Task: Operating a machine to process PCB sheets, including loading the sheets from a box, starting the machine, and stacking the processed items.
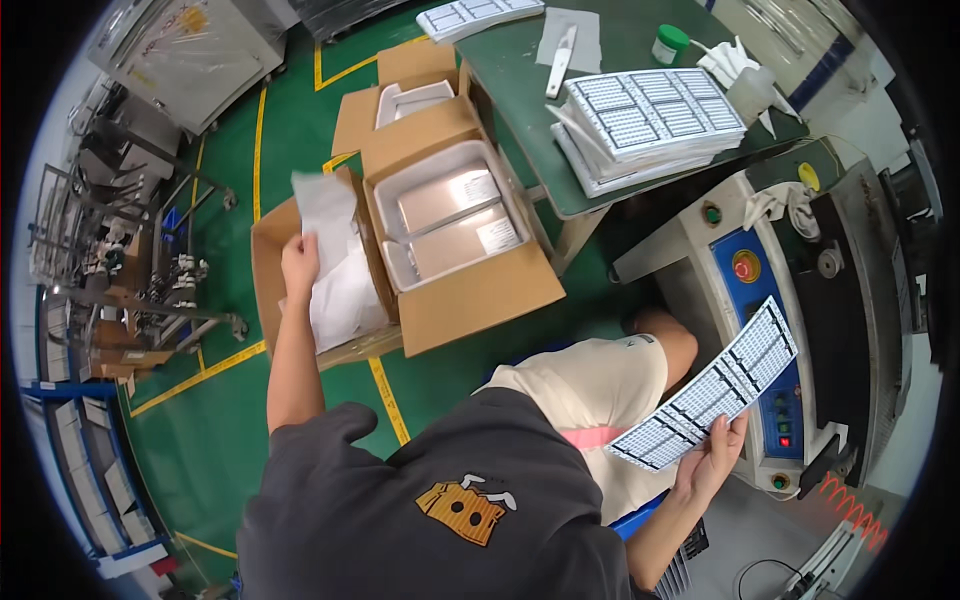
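My left hand (300, 265) is closed on the edge of a thin white paper sheet (327, 205). It is above a cardboard box (275, 295) in which more crumpled white sheets (345, 300) lie. On the right, my right hand (712, 458) grips the lower edge of a long white panel (710, 390) printed with black grid patterns. That panel is tilted in front of a machine with a blue control panel (740, 285). Next to the paper box stands an open carton (480, 305) with a white tray holding two copper-coloured packs (455, 240).
A green table (510, 90) bears a stack of printed panels (650, 115), a white-handled tool (562, 62), a green-lidded jar (670, 45) and white gloves (727, 62). Another open carton (410, 70) stands behind. Metal racks (120, 240) line the left; a coiled red hose (850, 515) hangs at right.
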`<state>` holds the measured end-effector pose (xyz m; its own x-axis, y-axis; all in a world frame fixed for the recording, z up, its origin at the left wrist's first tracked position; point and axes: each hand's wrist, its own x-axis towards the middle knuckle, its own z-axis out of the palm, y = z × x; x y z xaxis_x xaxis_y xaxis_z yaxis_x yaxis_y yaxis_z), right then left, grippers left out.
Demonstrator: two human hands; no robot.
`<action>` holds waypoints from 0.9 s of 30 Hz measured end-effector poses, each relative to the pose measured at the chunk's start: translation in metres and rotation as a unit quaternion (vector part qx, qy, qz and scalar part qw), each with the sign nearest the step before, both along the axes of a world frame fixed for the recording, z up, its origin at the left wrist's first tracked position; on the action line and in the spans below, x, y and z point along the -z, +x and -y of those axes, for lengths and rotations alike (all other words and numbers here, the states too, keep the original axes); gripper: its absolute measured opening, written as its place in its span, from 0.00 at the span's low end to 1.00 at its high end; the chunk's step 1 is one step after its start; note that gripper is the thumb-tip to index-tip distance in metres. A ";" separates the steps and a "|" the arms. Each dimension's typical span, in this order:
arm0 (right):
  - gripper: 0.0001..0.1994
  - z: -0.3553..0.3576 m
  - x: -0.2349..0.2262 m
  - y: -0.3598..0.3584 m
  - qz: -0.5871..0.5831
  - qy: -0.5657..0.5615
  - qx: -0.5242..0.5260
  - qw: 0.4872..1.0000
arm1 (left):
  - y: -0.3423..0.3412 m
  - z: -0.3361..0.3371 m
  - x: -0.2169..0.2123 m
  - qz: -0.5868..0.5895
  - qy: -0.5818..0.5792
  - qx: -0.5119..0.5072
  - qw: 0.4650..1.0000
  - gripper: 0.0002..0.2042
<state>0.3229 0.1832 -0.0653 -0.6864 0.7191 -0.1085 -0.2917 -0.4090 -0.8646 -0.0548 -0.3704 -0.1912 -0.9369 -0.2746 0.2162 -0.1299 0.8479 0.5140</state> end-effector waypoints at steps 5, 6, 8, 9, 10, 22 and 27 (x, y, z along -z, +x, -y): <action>0.20 -0.005 0.010 0.010 0.018 -0.023 0.012 1.000 | 0.036 0.105 0.124 0.190 -0.049 -0.169 0.966 0.24; 0.20 -0.005 0.010 0.011 0.020 -0.022 0.012 0.999 | 0.035 0.109 0.132 0.165 -0.055 -0.178 0.968 0.25; 0.21 -0.005 0.011 0.013 0.021 -0.021 0.013 0.999 | 0.019 0.100 0.118 0.168 -0.040 -0.227 0.958 0.29; 0.21 -0.004 0.010 0.014 0.021 -0.017 0.018 0.999 | 0.005 0.085 0.096 0.178 -0.028 -0.249 0.951 0.29; 0.21 -0.003 0.010 0.015 0.020 -0.013 0.023 0.999 | -0.009 0.064 0.066 0.117 -0.003 -0.228 0.967 0.29; 0.24 -0.008 -0.028 -0.001 -0.103 0.020 0.212 0.972 | 0.171 -0.428 -0.139 0.180 0.633 0.564 0.499 0.41; 0.28 -0.020 -0.048 0.017 -0.103 0.058 0.358 0.926 | 0.284 -0.493 -0.135 0.490 0.607 0.500 0.377 0.20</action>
